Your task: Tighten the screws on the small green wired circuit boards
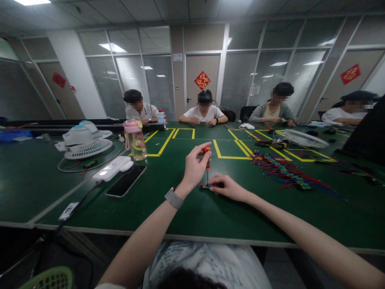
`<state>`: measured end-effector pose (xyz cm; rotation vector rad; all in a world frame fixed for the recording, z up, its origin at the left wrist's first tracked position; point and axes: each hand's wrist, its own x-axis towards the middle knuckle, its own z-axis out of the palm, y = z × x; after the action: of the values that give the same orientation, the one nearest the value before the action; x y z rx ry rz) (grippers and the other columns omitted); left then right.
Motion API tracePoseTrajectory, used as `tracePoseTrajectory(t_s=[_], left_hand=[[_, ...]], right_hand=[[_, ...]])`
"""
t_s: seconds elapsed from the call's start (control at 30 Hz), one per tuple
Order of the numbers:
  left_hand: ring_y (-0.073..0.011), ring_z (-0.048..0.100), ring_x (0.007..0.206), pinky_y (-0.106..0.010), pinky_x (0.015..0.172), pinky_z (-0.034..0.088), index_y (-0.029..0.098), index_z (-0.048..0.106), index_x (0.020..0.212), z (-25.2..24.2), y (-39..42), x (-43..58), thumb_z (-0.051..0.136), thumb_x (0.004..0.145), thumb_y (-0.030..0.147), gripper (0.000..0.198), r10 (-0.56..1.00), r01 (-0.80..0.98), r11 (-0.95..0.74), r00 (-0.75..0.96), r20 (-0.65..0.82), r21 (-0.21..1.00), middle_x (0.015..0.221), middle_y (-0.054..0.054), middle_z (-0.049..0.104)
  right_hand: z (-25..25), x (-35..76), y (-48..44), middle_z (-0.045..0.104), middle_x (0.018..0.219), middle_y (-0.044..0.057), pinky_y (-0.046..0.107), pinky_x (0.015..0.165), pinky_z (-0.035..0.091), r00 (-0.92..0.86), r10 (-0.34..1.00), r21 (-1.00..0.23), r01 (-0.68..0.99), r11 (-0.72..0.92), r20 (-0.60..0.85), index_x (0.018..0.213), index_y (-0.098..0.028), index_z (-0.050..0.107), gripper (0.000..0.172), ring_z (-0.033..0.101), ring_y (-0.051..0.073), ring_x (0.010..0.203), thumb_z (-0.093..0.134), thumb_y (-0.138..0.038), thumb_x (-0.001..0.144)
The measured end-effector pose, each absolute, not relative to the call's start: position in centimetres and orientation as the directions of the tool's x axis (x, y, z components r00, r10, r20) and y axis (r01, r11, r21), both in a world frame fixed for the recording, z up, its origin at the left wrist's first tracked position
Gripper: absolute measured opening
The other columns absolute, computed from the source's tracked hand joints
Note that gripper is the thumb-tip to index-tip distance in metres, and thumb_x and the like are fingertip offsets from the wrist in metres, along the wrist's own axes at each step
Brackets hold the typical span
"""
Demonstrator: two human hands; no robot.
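My left hand [194, 165] is closed around the orange and black handle of a screwdriver [207, 163]. The screwdriver stands upright, its thin shaft pointing down at a small green circuit board [206, 187] on the table. My right hand [228, 188] rests low beside the board, its thumb and fingers pinching the board's right end. Part of the board is hidden under those fingers. Whether the screwdriver's tip sits in a screw is too small to tell.
On the right lies a row of circuit boards [287, 170] with red and blue wires. To the left are a phone [126, 181], a white power strip [112, 168], a drink bottle [135, 140] and white fans [87, 146]. Several people sit across the green table [180, 216].
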<state>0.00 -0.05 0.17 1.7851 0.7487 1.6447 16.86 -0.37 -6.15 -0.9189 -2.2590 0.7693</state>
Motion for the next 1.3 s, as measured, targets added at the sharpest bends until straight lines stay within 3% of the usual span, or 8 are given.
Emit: tracePoseTrajectory(t_s=[0.17,0.27,0.37,0.57,0.77,0.87,1.13,1.3], left_hand=[[-0.0136,0.06,0.09,-0.023,0.074,0.053,0.024,0.07,0.103,0.49,-0.61,-0.2,0.059,0.087,0.028,0.02,0.688,0.178,-0.717,0.027,0.725,0.674,0.101,-0.005,0.057],[-0.0146,0.061,0.095,-0.025,0.077,0.054,0.023,0.065,0.115,0.58,-0.63,-0.09,0.044,0.095,0.025,0.029,0.716,0.089,-0.697,0.052,0.696,0.711,0.113,-0.008,0.059],[-0.0146,0.064,0.09,-0.026,0.073,0.056,0.021,0.06,0.122,0.53,-0.53,0.05,0.044,0.095,0.024,0.032,0.747,-0.022,-0.661,0.076,0.661,0.75,0.113,-0.008,0.062],[-0.0143,0.06,0.09,-0.023,0.074,0.051,0.022,0.07,0.101,0.52,-0.59,-0.18,0.062,0.086,0.027,0.018,0.672,0.165,-0.733,0.028,0.74,0.659,0.099,-0.005,0.059],[-0.0121,0.06,0.083,-0.023,0.068,0.052,0.023,0.062,0.119,0.33,-0.31,-0.13,0.044,0.095,0.026,0.03,0.736,0.054,-0.677,0.057,0.674,0.734,0.108,-0.007,0.059],[-0.0123,0.062,0.082,-0.022,0.066,0.053,0.021,0.061,0.119,0.17,-0.16,0.03,0.045,0.094,0.025,0.03,0.751,0.004,-0.659,0.065,0.658,0.752,0.106,-0.007,0.063],[-0.0132,0.06,0.084,-0.022,0.071,0.051,0.023,0.068,0.107,0.44,-0.66,-0.14,0.063,0.085,0.027,0.023,0.685,0.152,-0.723,0.027,0.728,0.675,0.094,-0.003,0.061],[-0.0146,0.061,0.092,-0.025,0.076,0.051,0.023,0.066,0.114,0.48,-0.61,-0.23,0.046,0.094,0.027,0.028,0.702,0.131,-0.709,0.034,0.711,0.693,0.11,-0.007,0.06]], right_hand=[[-6.04,16.83,-0.47,0.062,0.09,0.007,0.03,0.072,0.049,-0.592,0.754,-0.689,0.422,0.59,0.284,0.103,-0.016,0.073,0.026,0.059,0.017,0.074,0.062,-0.032,0.086],[-5.93,16.82,-0.54,0.062,0.09,0.007,0.03,0.07,0.049,-0.595,0.752,-0.694,0.413,0.589,0.283,0.103,-0.016,0.074,0.027,0.059,0.016,0.072,0.062,-0.034,0.086],[-5.94,16.85,-0.52,0.061,0.089,0.006,0.029,0.07,0.05,-0.596,0.749,-0.695,0.407,0.593,0.29,0.103,-0.017,0.074,0.026,0.059,0.016,0.073,0.062,-0.033,0.086],[-6.21,16.94,-0.27,0.062,0.088,0.006,0.03,0.074,0.049,-0.6,0.742,-0.675,0.416,0.609,0.299,0.103,-0.016,0.073,0.025,0.059,0.017,0.075,0.062,-0.03,0.086],[-6.15,16.88,-0.31,0.061,0.089,0.006,0.029,0.073,0.048,-0.603,0.739,-0.686,0.402,0.606,0.3,0.103,-0.016,0.073,0.027,0.059,0.017,0.076,0.061,-0.034,0.087],[-6.03,16.85,-0.43,0.06,0.088,0.006,0.029,0.069,0.048,-0.598,0.747,-0.687,0.413,0.598,0.291,0.102,-0.015,0.073,0.028,0.058,0.016,0.071,0.061,-0.035,0.086],[-6.12,16.9,-0.33,0.061,0.088,0.006,0.03,0.074,0.049,-0.6,0.742,-0.675,0.417,0.609,0.299,0.103,-0.016,0.073,0.024,0.058,0.017,0.074,0.062,-0.029,0.086],[-6.11,16.92,-0.35,0.062,0.09,0.006,0.03,0.074,0.049,-0.6,0.742,-0.674,0.418,0.61,0.299,0.103,-0.017,0.073,0.026,0.059,0.017,0.077,0.062,-0.032,0.087]])
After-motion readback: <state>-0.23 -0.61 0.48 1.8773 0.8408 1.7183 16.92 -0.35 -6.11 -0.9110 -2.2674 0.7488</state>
